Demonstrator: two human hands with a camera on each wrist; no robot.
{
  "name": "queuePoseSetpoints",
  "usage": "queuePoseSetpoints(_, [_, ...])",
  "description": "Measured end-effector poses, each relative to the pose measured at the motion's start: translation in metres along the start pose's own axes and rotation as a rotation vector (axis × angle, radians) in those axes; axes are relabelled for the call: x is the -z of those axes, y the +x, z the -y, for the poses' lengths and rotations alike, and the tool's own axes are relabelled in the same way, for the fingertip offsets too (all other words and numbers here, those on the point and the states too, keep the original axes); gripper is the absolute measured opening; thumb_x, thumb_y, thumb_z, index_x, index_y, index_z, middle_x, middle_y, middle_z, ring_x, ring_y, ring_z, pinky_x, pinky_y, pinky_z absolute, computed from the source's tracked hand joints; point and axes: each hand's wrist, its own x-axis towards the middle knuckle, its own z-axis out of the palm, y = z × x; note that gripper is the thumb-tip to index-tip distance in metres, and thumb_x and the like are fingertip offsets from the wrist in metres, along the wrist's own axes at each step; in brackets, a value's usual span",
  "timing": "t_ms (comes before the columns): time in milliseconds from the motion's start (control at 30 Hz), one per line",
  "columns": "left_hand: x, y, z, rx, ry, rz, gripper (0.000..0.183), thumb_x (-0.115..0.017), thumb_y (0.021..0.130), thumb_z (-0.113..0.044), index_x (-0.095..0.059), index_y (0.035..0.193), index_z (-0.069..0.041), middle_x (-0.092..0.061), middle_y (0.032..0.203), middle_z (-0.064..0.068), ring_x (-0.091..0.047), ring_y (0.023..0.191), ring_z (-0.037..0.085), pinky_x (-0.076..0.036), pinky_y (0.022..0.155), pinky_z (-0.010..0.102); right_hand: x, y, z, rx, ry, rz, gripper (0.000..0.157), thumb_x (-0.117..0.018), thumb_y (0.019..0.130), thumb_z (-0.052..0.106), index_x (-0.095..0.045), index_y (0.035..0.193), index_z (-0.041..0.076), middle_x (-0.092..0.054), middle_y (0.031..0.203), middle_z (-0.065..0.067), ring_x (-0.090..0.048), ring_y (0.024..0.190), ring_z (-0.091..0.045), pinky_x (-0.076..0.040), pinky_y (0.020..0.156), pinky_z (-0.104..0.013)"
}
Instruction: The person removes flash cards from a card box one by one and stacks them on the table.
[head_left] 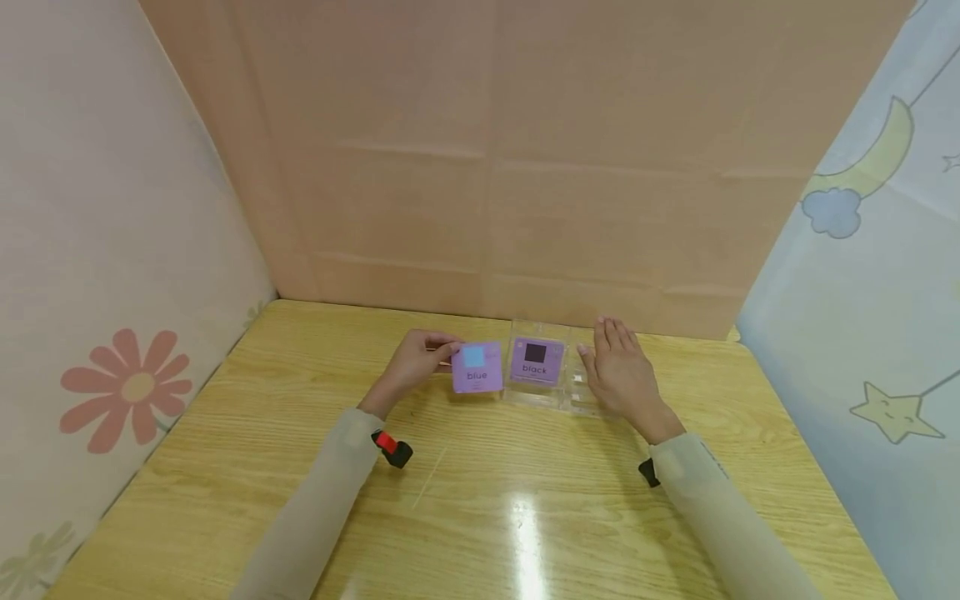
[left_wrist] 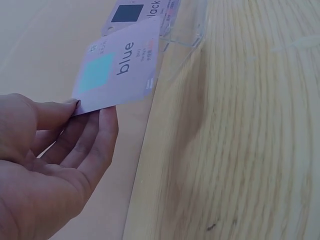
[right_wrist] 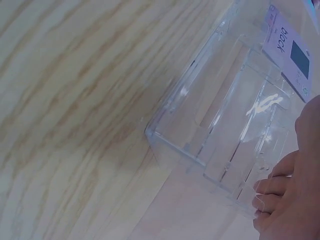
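Note:
My left hand (head_left: 417, 363) pinches the edge of a purple card (head_left: 477, 377) marked "blue", with a light blue square on it. In the left wrist view the thumb and fingers grip one corner of it. A clear plastic card stand (right_wrist: 215, 120) with stepped slots stands to the right of that card. Another purple card (head_left: 537, 371), reading "black", leans in the stand's left part. Over the stand's right end lies my right hand (head_left: 624, 373), its fingers extended; in the right wrist view the fingertips rest at the stand's back edge.
The wooden table (head_left: 480, 500) spreads out in front of the stand. A plain tan sheet (head_left: 487, 167) hangs behind it. Patterned cloth walls flank both sides, with a flower (head_left: 135, 387) at left and a moon (head_left: 873, 154) at right.

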Motion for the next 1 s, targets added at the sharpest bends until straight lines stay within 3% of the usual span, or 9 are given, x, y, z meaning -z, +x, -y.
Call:
queuePoseSetpoints(567, [0.013,-0.002,0.011,0.080,0.041,0.011,0.026,-0.060,0.107,-0.012,-0.075,0.126,-0.001,-0.071,0.128,0.020,-0.070,0.101,0.020,-0.065,0.092,0.041,-0.003,-0.001,0.000,0.001,-0.029,-0.009,0.074,-0.028,0.115,0.044,-0.022,0.160,-0.015,-0.027,0.167,-0.036,-0.023,0.158,-0.052,-0.019,0.132,-0.061])
queuePoseSetpoints(1000, [0.022,0.001,0.021,0.078,0.102,0.032,0.026,-0.060,0.108,-0.013,-0.075,0.125,0.000,-0.070,0.132,0.021,-0.070,0.107,0.021,-0.065,0.090,0.034,-0.005,0.000,-0.002,0.028,-0.049,-0.050,0.074,-0.032,0.115,0.043,-0.026,0.158,-0.016,-0.030,0.165,-0.036,-0.028,0.157,-0.051,-0.023,0.132,-0.061])
